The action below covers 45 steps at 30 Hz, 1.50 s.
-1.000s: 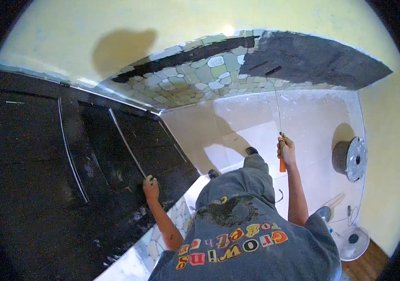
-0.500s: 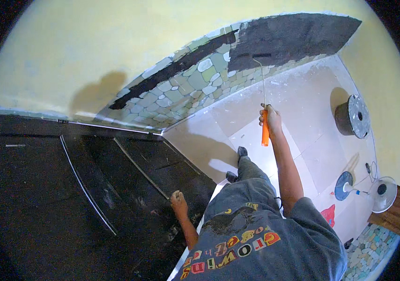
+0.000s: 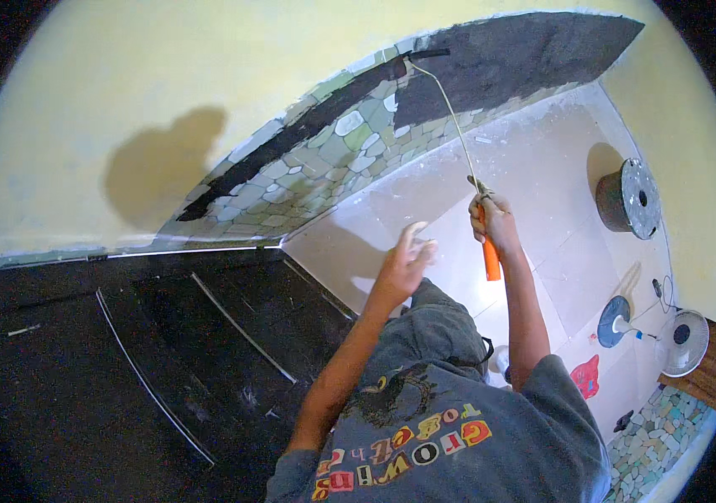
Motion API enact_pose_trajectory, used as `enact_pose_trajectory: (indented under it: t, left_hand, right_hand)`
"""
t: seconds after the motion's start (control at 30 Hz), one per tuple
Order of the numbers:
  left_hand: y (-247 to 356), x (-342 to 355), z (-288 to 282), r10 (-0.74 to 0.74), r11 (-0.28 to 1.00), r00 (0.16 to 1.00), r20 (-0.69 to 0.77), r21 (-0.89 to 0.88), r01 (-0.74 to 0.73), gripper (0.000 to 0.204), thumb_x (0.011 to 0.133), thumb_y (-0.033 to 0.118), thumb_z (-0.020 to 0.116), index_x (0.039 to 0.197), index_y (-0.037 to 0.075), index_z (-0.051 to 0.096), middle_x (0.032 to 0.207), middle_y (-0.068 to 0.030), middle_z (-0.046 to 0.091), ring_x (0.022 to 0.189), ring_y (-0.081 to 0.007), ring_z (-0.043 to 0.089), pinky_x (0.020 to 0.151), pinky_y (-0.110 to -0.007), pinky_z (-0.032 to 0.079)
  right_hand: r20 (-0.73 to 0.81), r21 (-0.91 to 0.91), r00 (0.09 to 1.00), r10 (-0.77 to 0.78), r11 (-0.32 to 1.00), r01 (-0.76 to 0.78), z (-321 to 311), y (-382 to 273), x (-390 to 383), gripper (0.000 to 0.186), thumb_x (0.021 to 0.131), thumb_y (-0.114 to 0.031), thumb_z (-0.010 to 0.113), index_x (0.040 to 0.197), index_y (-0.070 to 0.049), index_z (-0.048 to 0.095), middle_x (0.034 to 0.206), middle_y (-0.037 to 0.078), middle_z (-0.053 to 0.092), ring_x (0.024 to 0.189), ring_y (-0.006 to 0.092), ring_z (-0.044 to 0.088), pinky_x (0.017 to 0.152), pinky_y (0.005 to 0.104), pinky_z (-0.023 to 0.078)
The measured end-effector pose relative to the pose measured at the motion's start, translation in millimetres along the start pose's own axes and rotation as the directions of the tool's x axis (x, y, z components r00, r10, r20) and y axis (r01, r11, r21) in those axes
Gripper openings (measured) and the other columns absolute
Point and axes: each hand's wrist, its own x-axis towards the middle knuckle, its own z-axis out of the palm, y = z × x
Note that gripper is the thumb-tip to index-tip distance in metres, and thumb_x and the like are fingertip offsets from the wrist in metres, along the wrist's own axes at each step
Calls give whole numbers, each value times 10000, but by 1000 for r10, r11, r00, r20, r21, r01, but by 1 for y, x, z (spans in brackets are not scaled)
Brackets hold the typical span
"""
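My right hand [image 3: 497, 223] is wrapped round the orange handle of a paint roller [image 3: 491, 258], whose thin bent wire frame reaches up to the wall. The dark roller head lies at the upper edge of the dark painted area [image 3: 534, 63], where it meets the black painted band [image 3: 291, 138]. Below the band, the wall's stone-patterned part [image 3: 316, 163] in green and grey still shows. In front of my body my left hand [image 3: 407, 267] is raised over the pale floor, slightly blurred, its fingers apart with nothing in them.
To the left is a black surface [image 3: 165, 360] with pale curved strips. On the tiled floor [image 3: 542, 151] at right stand a dark bucket [image 3: 618, 201] with a grey round top and a fan [image 3: 683, 342]. A red flat piece [image 3: 585, 376] lies nearer me.
The roller head has moved up and left along the wall, to the paint's upper edge. My left hand has come off the black surface's strip and swung right, in front of my body.
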Motion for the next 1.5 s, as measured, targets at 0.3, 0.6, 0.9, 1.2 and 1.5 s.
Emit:
enact_pose_trajectory:
  t: [0.3, 0.6, 0.9, 1.2, 1.5]
  left_hand:
    - [34, 58, 58, -32, 999, 986, 166, 1, 32, 732, 923, 201, 604, 1466, 14, 150, 1008, -191, 637, 849, -236, 667, 757, -343, 532]
    - [31, 70, 63, 78, 984, 970, 231, 137, -112, 828, 903, 271, 624, 1482, 20, 88, 1072, -259, 636, 943, -353, 659, 840, -401, 503]
    - [33, 69, 53, 3, 991, 963, 269, 130, -39, 822, 909, 233, 633, 1496, 61, 83, 1192, -240, 584, 1072, -287, 608, 902, -377, 489]
    - [31, 67, 51, -21, 991, 959, 283, 131, -17, 819, 909, 221, 632, 1496, 61, 82, 1204, -216, 590, 1074, -275, 606, 913, -378, 479]
    - [21, 66, 44, 22, 981, 966, 257, 179, -70, 835, 903, 244, 632, 1488, 40, 72, 1189, -225, 598, 1030, -320, 623, 903, -390, 482]
  right_hand:
    - [140, -144, 990, 27, 990, -7, -31, -35, 12, 237, 939, -141, 382, 726, -73, 460, 571, -12, 413, 383, 69, 375, 331, 230, 322]
    - [152, -167, 988, 27, 986, -1, -38, -46, 8, 167, 910, -74, 366, 775, -66, 464, 582, 3, 429, 390, 71, 378, 316, 227, 316]
    - [171, -167, 985, 35, 986, -6, -30, -46, 12, 148, 916, -84, 372, 811, -64, 475, 602, 6, 438, 410, 66, 384, 319, 224, 319]
    - [217, -195, 976, 20, 981, 23, -38, -43, 21, 203, 956, -141, 355, 808, -76, 477, 570, -15, 425, 374, 52, 355, 306, 201, 310]
    - [172, -195, 985, 23, 981, 11, -38, -43, 24, 301, 957, -173, 386, 677, -78, 439, 511, -14, 391, 354, 75, 355, 306, 231, 299]
